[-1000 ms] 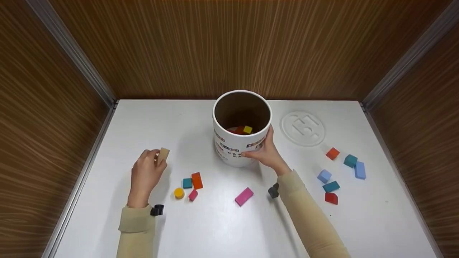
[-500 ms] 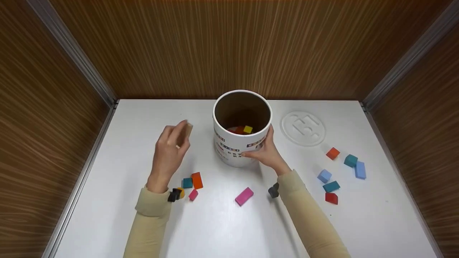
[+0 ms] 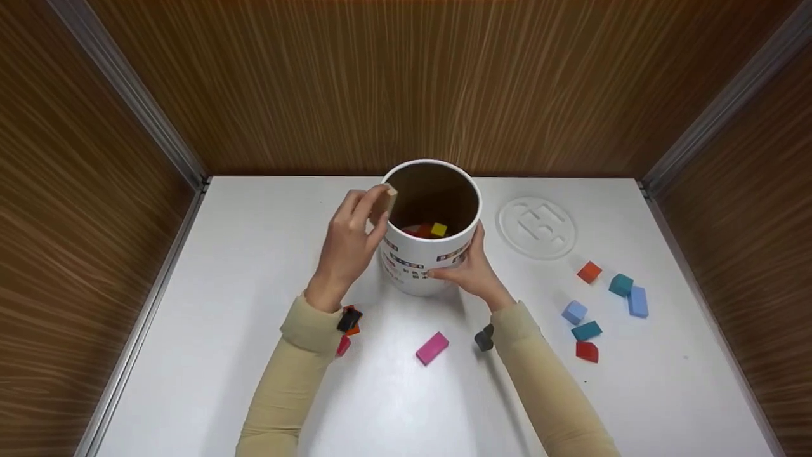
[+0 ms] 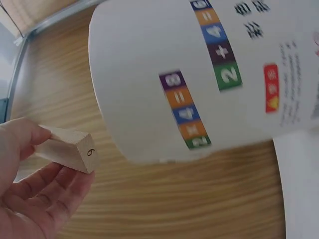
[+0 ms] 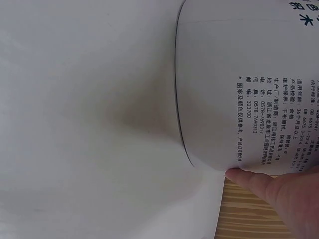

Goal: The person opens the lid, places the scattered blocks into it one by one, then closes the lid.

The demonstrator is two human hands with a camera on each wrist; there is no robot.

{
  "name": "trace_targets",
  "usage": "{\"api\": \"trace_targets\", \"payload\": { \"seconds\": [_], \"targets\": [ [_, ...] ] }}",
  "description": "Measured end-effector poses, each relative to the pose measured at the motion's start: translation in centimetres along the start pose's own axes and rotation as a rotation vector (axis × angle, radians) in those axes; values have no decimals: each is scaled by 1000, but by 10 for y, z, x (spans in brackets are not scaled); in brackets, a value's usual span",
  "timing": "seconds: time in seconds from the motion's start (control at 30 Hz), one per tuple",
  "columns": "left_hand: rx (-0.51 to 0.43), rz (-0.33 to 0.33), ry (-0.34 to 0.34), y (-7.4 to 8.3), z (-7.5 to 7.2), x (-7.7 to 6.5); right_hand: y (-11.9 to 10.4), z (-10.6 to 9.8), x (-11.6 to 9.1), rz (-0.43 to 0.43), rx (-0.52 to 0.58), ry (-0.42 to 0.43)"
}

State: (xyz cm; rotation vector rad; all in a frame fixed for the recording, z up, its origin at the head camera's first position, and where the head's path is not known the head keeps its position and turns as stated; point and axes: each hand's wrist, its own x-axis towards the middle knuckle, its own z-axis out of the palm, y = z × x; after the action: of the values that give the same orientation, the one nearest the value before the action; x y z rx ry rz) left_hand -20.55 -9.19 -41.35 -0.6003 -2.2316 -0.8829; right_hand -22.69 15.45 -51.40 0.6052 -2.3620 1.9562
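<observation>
My left hand (image 3: 351, 240) pinches a plain wooden block (image 4: 70, 149) between thumb and fingers, at the left rim of a white cylindrical bucket (image 3: 415, 270). In the left wrist view a dark figure, 6 or 9, marks the block's end face. The bucket stands upright with printed sums on its side. Inside it lie a yellow block (image 3: 439, 230) and some red ones, partly hidden by the wall. My right hand (image 3: 472, 270) holds the bucket's right side, thumb across the front; its other fingers are mostly hidden behind.
A clear round lid (image 3: 536, 227) lies right of the bucket. Several coloured blocks, among them a red-orange one (image 3: 589, 272) and a light blue one (image 3: 637, 301), are spread at the right. A pink block (image 3: 432, 348) lies in front. My left sleeve partly covers more blocks.
My left hand has carried the wooden block up and to the right, from the table's left side to the bucket's rim. My right hand and the bucket have stayed in place.
</observation>
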Motion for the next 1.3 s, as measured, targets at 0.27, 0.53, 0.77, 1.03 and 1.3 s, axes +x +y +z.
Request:
{"api": "trace_targets", "payload": {
  "seconds": [0.27,0.53,0.77,1.03,1.3],
  "targets": [
    [-46,56,15,8,23,17,2,0,1,-31,0,0],
    [-31,-4,-140,5,29,16,4,1,1,-55,12,0],
    [25,-18,-159,-2,17,2,3,-2,1,-64,25,-5],
    [77,-163,-185,-29,-6,-33,5,-2,2,-59,42,-11],
    [105,-352,-340,-66,-28,-80,4,-2,1,-40,16,-14]
  ]
}}
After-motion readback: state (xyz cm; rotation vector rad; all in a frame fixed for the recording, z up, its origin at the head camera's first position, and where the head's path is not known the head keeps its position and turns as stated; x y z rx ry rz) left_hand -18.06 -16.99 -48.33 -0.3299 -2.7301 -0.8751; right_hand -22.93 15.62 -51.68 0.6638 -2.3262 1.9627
